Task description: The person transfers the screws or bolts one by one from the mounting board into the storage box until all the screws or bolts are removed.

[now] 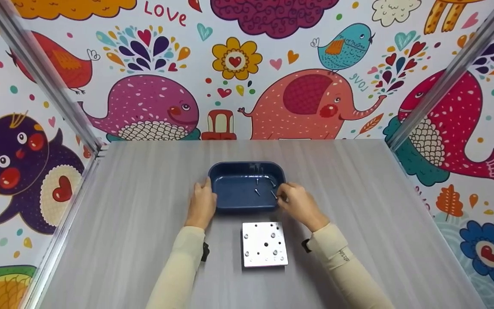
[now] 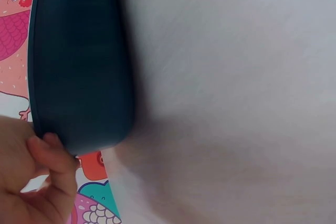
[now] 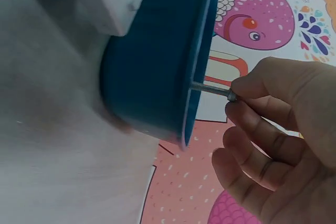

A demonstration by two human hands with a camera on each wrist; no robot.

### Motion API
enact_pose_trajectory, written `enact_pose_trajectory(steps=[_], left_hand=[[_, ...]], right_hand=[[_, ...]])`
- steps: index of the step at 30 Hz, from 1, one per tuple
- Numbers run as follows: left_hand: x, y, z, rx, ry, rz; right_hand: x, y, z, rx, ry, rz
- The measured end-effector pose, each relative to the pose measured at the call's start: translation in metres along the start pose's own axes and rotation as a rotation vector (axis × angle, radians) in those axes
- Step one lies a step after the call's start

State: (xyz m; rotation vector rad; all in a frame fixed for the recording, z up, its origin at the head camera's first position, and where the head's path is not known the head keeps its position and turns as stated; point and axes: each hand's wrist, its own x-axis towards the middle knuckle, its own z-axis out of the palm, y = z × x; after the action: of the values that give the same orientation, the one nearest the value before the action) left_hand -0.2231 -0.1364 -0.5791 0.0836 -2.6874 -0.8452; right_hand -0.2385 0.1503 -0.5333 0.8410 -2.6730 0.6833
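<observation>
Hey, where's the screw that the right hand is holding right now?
The screw is pinched in the right hand at the right rim of the blue tray, mid-table in the head view, just behind the white plate.

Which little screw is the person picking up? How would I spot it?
Find the dark blue tray mid-table, beyond the white plate. At its right rim, the right hand pinches one screw. The other screws lie loose inside, untouched.
</observation>
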Motion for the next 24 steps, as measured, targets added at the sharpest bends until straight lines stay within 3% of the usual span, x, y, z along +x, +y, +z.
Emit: enact_pose_trajectory(steps=[12, 24], left_hand=[[0.001, 0.000, -0.001, 0.008, 0.021, 0.013], [0.001, -0.001, 0.000, 0.004, 0.024, 0.020]], right_hand=[[-0.005, -0.010, -0.013, -0.050, 0.030, -0.045], [-0.048, -0.045, -0.023, -0.042, 0.041, -0.204]])
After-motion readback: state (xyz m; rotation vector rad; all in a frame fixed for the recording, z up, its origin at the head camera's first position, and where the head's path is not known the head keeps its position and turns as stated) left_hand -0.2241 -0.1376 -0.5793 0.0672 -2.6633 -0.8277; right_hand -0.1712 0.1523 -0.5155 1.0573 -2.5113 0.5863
